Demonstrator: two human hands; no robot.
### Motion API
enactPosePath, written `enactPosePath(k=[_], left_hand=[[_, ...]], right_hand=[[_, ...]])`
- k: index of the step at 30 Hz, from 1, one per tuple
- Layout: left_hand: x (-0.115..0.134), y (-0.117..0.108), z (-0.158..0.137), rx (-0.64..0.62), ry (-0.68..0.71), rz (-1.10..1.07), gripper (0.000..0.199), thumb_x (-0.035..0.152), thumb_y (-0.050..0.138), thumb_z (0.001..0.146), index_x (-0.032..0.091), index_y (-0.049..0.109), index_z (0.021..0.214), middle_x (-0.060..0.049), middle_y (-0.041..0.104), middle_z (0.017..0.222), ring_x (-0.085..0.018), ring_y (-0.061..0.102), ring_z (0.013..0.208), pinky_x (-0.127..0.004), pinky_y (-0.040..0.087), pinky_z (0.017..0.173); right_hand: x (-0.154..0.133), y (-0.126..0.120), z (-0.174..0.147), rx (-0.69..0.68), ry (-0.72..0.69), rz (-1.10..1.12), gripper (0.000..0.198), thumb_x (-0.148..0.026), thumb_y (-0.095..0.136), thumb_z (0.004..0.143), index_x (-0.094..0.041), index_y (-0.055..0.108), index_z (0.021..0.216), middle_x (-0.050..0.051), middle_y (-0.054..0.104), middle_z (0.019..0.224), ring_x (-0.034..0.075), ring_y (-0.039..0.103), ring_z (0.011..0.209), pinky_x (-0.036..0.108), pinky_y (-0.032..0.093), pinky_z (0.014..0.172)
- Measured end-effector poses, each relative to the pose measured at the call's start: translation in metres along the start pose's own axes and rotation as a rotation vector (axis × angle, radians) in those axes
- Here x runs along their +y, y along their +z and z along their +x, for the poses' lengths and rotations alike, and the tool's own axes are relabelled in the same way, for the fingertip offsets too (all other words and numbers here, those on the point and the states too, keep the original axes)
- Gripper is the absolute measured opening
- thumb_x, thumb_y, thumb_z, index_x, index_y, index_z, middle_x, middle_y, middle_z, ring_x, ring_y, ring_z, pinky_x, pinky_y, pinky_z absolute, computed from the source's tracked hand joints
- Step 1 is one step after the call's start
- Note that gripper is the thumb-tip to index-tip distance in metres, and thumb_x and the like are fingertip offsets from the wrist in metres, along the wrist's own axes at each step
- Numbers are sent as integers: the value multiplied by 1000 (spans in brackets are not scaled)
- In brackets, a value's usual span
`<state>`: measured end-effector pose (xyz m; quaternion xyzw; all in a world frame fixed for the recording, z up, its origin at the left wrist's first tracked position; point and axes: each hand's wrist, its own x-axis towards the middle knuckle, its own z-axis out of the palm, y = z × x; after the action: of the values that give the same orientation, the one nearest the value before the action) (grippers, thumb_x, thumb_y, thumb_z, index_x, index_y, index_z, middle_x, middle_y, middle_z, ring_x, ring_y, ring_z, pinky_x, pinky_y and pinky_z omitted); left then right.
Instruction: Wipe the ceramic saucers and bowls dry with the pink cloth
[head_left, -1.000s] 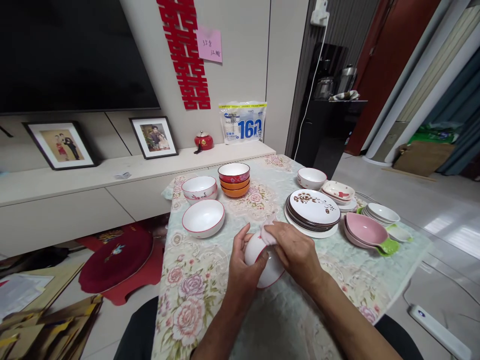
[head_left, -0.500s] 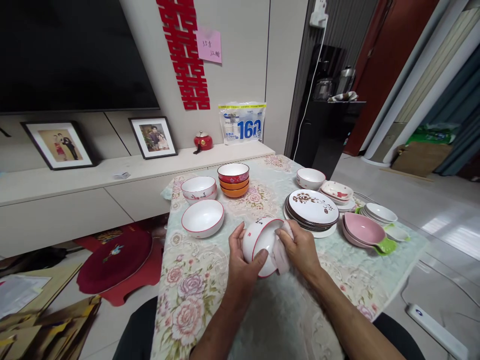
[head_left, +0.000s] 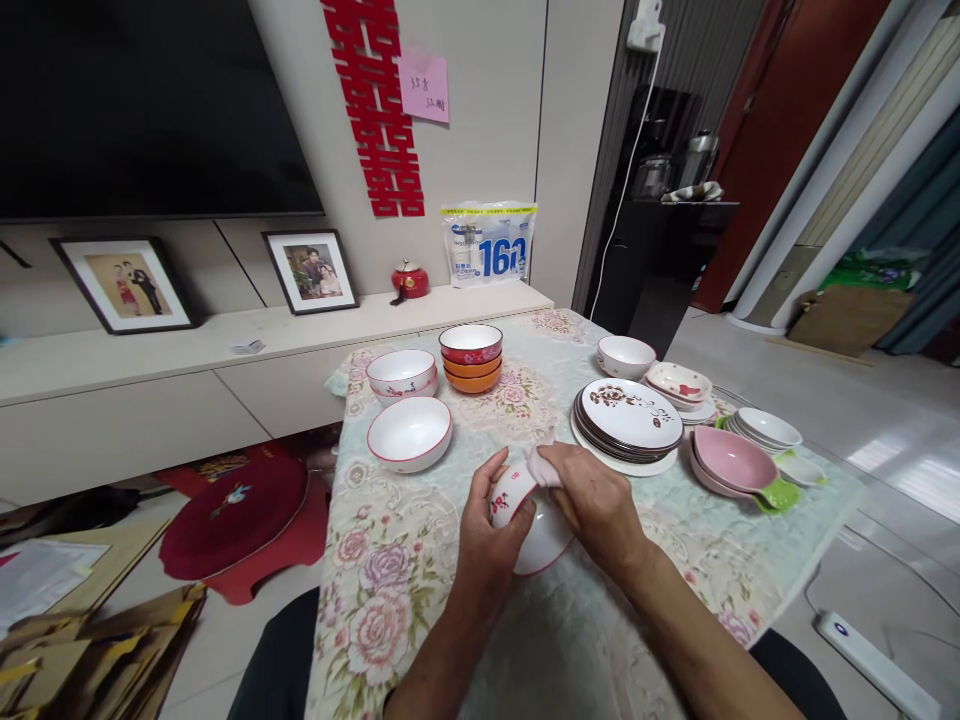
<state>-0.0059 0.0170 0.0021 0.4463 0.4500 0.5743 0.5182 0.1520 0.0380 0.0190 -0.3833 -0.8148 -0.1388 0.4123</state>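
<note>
A white bowl (head_left: pixel 541 540) with a red rim and small red flowers is tilted above the near part of the table. My left hand (head_left: pixel 491 530) grips its left side, thumb over the rim. In my right hand (head_left: pixel 600 500) a pale cloth (head_left: pixel 543 466) is pressed against the bowl's far rim. The fingers of that hand are partly hidden behind the bowl. Just beyond, to the left, sits another red-rimmed white bowl (head_left: pixel 409 434). Stacked plates (head_left: pixel 631 414) with a brown flower pattern stand beyond my right hand.
Behind are stacked white bowls (head_left: pixel 402 374) and a red-and-orange bowl stack (head_left: pixel 471 360). On the right are a white bowl (head_left: pixel 627 356), pink leaf-shaped dishes (head_left: pixel 735 460) and small white bowls (head_left: pixel 766 428). A red stool (head_left: pixel 240 510) stands left of the flowered tablecloth (head_left: pixel 390 590).
My right hand has moved the cloth from inside the bowl up to its far rim. The bowl has turned in my left hand, showing different red flowers. The view has shifted slightly.
</note>
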Motion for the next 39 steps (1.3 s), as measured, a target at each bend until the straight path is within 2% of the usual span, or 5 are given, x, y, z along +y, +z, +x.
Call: enactPosePath(k=[11, 15, 24, 34, 39], left_hand=[[-7, -1, -1, 97, 52, -176, 75, 39, 75, 74, 21, 43, 139, -14, 55, 137, -32, 57, 120, -44, 47, 99], [-9, 2, 2, 16, 41, -116, 80, 36, 77, 71, 20, 40, 140, -14, 52, 138, -31, 56, 121, -42, 46, 101], [2, 2, -1, -35, -32, -21, 72, 35, 77, 67, 18, 51, 132, -11, 64, 118, -27, 63, 101, -40, 50, 90], [0, 0, -4, 96, -49, -288, 71, 39, 76, 75, 20, 47, 136, -13, 63, 129, -28, 65, 107, -38, 53, 87], [2, 2, 3, 130, -110, -452, 69, 41, 71, 80, 17, 45, 139, -15, 67, 123, -28, 68, 102, -41, 55, 87]], right_hand=[[9, 22, -15, -179, 757, 379, 26, -40, 53, 91, -16, 65, 89, 5, 71, 77, 21, 65, 69, 29, 48, 62], [16, 17, -15, -100, 685, 242, 23, -35, 52, 92, -17, 66, 96, 6, 73, 85, 21, 66, 74, 29, 49, 66], [7, -3, -6, -16, -10, -81, 33, -11, 44, 94, -15, 56, 124, 13, 73, 107, 23, 69, 100, 34, 54, 90], [10, 12, -10, -248, 577, 161, 24, -35, 51, 95, -15, 61, 105, 10, 73, 89, 25, 69, 78, 32, 51, 68], [12, 0, -7, -513, 637, 273, 28, -39, 49, 96, -17, 61, 82, 8, 70, 79, 21, 64, 71, 29, 47, 62]])
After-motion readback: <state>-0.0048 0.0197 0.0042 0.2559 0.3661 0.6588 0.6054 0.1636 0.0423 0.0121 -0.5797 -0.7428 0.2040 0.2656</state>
